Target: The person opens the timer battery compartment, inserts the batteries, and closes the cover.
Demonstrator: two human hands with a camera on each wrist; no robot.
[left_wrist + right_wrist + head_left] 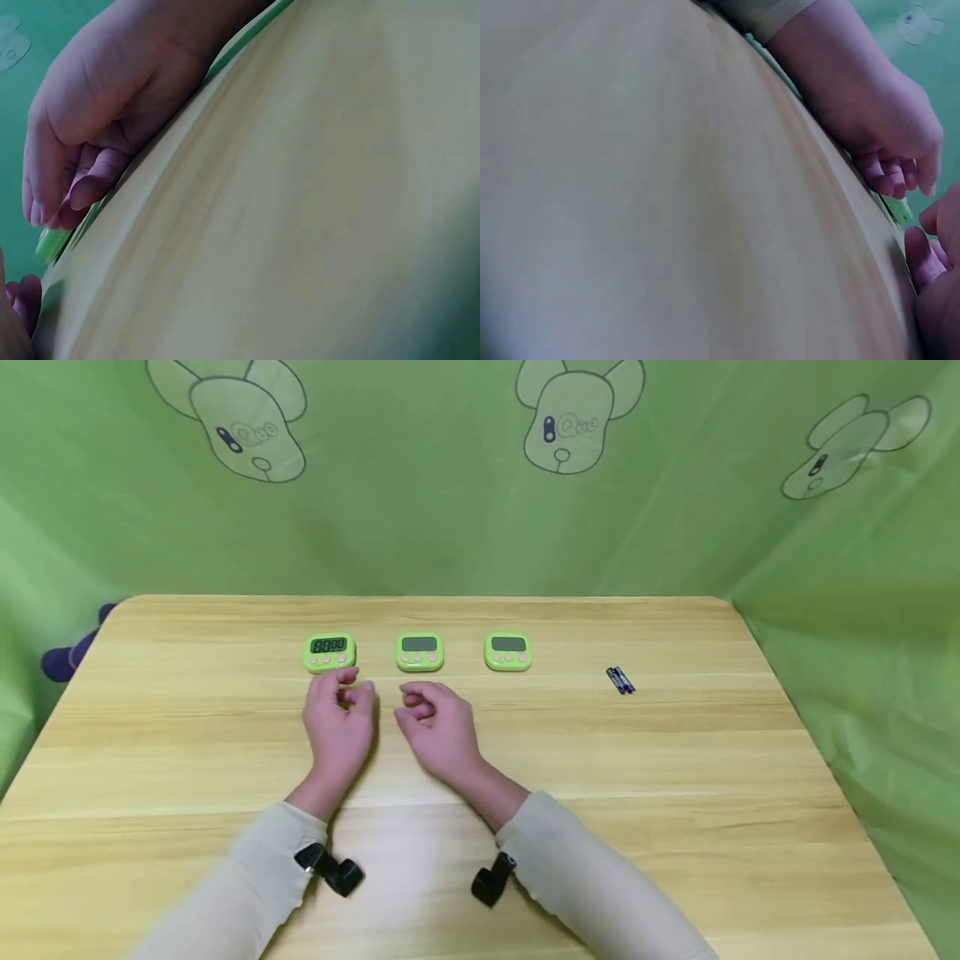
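The leftmost timer (330, 654) is set, long axis left to right, on the tabletop (690, 810) just beyond the left grip (339, 727), farther from the right grip (444, 731), both being held loosely bent, nothing pinched.

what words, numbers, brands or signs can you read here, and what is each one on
"8800": left timer's screen, as it seems; blur may make zeros look like eights.
"Qee": middle animal drawing on the backdrop, faint, best reading, beside a dark oval mark.
Too small or blurred: batteries; right animal drawing.
No readable text: middle timer, right timer.
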